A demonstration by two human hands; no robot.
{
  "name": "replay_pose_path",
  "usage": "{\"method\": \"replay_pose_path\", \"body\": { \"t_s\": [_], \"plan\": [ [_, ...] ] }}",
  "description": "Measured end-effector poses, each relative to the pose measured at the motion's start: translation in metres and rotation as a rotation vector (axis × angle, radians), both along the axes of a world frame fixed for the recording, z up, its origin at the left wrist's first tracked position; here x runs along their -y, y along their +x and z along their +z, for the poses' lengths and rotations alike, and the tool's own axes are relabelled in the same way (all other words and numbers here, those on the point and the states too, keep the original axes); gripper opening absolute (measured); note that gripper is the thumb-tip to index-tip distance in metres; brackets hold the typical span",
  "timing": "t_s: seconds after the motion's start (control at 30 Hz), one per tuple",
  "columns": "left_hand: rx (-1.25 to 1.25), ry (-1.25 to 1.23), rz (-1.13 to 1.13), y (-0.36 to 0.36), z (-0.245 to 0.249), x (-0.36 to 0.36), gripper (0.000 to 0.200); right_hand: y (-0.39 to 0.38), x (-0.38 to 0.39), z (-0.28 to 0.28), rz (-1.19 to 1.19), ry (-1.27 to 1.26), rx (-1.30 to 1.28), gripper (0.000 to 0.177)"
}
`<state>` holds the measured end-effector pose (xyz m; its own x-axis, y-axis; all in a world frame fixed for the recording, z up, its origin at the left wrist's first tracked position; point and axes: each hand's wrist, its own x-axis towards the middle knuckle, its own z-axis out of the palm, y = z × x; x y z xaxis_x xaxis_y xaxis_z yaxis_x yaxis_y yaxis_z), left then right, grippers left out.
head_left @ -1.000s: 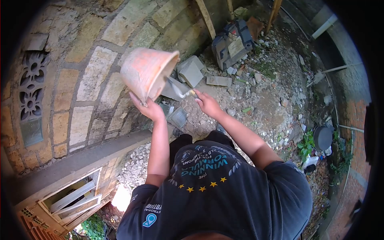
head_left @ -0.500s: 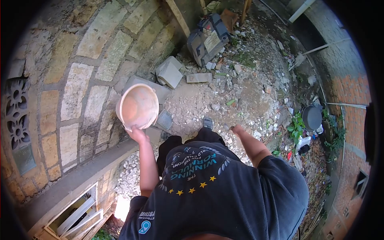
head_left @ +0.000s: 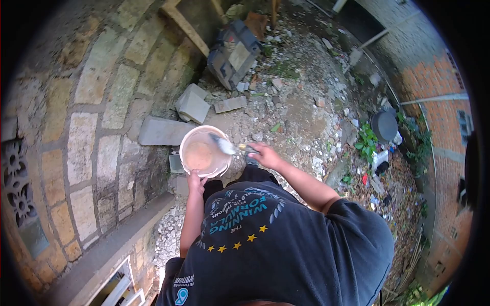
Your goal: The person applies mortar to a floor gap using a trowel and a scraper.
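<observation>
My left hand [head_left: 195, 179] grips the lower rim of a pale, whitish bucket [head_left: 226, 164], which is tilted so its mouth faces me. Inside, the bucket's bottom looks pinkish-beige. My right hand [head_left: 265, 155] is closed round a short-handled tool [head_left: 227, 146] with a grey and white head, smeared by motion. This head overlaps the bucket's right rim in the view; whether it is a brush or a trowel I cannot tell.
To the left runs a stone block wall [head_left: 81, 148]. Grey concrete blocks [head_left: 193, 104] and a dark plastic case [head_left: 232, 56] lie ahead. Rubble covers the ground. At right are a round black container [head_left: 384, 126], green plants [head_left: 366, 143] and scattered litter.
The bucket has shifted right and down, nearer my body. My right hand has swung left with the tool, bringing its head to the bucket. The view has turned slightly.
</observation>
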<state>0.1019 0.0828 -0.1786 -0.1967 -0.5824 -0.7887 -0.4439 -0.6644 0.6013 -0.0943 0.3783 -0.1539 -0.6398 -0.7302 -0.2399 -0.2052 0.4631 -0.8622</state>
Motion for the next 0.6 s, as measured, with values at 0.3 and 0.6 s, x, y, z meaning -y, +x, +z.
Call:
{"method": "replay_pose_path", "body": {
  "t_s": [0.3,0.6],
  "plan": [
    [-0.006,0.214,-0.469,-0.007,0.023,-0.032,0.049,0.004,-0.003,-0.013,-0.006,0.061,-0.058,0.036],
    [-0.086,0.153,-0.509,-0.018,0.050,-0.028,0.055,0.031,-0.010,0.006,-0.051,0.170,-0.201,0.044]
  ]
}}
